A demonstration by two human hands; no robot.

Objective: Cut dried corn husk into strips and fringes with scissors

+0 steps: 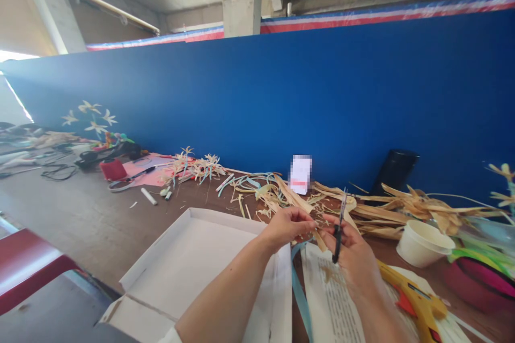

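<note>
Low over the table, my left hand [287,226] pinches a tan strip of dried husk [321,241] between thumb and fingertips. My right hand [356,252] is closed around a pair of scissors [338,238] with dark handles, the blades pointing up and away from the strip. Its thumb and fingertips meet the left fingertips at the strip; whether they also grip it I cannot tell. Beneath the hands lies a printed sheet [328,295] with a small tan star-shaped piece [330,272] on it. Husk pieces [292,193] and scraps are strewn just beyond.
An open white box [209,246] lies left of my hands. On the right are a yellow glue gun [418,300], a white paper cup [426,241] and a pink bowl [478,278]. Husk flowers [193,169] stand farther left, before a blue partition [241,102].
</note>
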